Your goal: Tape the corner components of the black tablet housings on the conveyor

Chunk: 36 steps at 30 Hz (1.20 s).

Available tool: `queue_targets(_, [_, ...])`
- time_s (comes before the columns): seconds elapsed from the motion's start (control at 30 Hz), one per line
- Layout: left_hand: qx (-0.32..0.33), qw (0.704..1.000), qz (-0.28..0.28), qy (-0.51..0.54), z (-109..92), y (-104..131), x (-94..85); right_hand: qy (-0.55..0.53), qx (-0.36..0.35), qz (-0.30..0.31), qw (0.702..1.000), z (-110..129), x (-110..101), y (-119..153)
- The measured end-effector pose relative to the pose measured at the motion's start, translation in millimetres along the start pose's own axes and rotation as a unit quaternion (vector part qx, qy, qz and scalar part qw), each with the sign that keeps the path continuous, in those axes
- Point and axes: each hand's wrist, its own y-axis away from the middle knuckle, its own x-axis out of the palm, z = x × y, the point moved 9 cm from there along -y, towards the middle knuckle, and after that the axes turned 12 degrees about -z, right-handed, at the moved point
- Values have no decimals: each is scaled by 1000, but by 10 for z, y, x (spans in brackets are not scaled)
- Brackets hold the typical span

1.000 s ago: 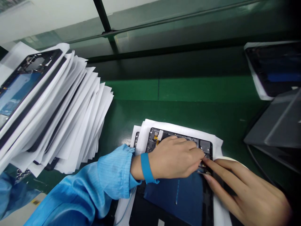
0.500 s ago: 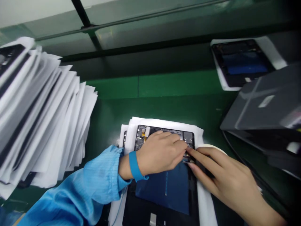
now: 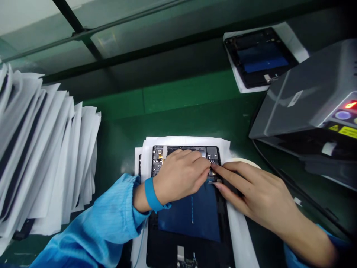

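Observation:
An opened tablet (image 3: 189, 253) lies on white sheets (image 3: 242, 238), with its circuit parts along the top and a large dark blue battery (image 3: 192, 219) in the middle. Over its upper part is my left hand (image 3: 181, 173), fingers curled into a pinch near the right edge; whatever they hold is hidden. My right hand (image 3: 256, 197) comes in from the right, fingers stretched out. Its index fingertip touches the tablet's upper right part beside my left fingertips, and the thumb rests a little lower, apart from the index. A blue band (image 3: 153, 195) circles my left wrist.
Left stands a tall leaning stack of white sheets (image 3: 47, 160) with dark panels between. A grey machine (image 3: 301, 100) with a red display is at right, its black cable (image 3: 267, 167) on the green table (image 3: 167, 119). Another opened tablet (image 3: 259, 59) lies behind. A pale round edge (image 3: 245, 161) shows by my right hand.
The view has shifted, bringing more of the grey machine and its lit display into sight. Both hands keep nearly the same place and pose on the tablet.

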Motion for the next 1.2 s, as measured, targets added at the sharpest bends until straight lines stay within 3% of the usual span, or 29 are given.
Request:
queue_targets(0.47, [0, 1000, -5, -1, -5, -2, 0, 15, 17, 15, 1000, -33, 22, 28])
queue_targets(1.2, [11, 1000, -22, -5, -15, 27, 25, -9, 1, -15, 1000, 26, -38, -18])
